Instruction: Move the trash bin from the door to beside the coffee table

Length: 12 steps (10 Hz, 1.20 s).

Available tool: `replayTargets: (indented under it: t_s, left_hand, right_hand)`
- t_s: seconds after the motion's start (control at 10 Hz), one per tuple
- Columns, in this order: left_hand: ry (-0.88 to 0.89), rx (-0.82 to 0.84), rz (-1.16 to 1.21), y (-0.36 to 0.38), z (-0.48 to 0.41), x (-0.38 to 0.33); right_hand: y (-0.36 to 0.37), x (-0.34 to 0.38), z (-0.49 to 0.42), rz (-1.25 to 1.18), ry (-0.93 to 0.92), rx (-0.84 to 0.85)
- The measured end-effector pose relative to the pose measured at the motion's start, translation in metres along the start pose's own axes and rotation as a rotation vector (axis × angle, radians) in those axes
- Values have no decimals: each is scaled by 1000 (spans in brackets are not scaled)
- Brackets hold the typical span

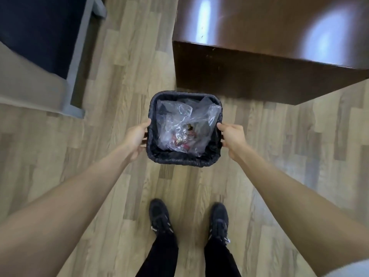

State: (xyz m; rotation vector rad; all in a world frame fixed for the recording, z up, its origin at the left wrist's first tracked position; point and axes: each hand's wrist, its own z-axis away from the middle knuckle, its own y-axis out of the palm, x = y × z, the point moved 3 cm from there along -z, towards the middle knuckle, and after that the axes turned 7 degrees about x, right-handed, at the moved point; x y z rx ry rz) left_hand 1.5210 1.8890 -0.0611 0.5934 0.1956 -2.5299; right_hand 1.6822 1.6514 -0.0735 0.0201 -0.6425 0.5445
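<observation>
A square black trash bin (173, 159) lined with a black bag sits in the middle of the view, just in front of the near corner of the dark brown coffee table (259, 62). Crumpled clear plastic and some small reddish scraps lie inside it. My left hand (136, 137) grips the bin's left side, thumb on the rim. My right hand (232, 136) grips the right side the same way. Whether the bin rests on the wooden floor or hangs just above it, I cannot tell.
A grey sofa or armchair (40, 90) with a dark seat fills the upper left. A strip of wooden floor (131, 62) runs between it and the coffee table. My feet in black shoes (161, 218) stand behind the bin.
</observation>
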Motion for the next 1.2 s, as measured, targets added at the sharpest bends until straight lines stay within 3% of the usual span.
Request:
replayTargets:
  t_s: [0.5, 1.0, 1.2]
  left_hand:
    - [42, -41, -18, 19, -100, 13]
    - [57, -93, 11, 32, -109, 25]
    - [132, -87, -88, 37, -98, 22]
  right_hand:
    - [3, -48, -99, -166, 64, -78]
    - [-3, -66, -103, -93, 74, -77]
    - [-12, -48, -84, -109, -20, -121]
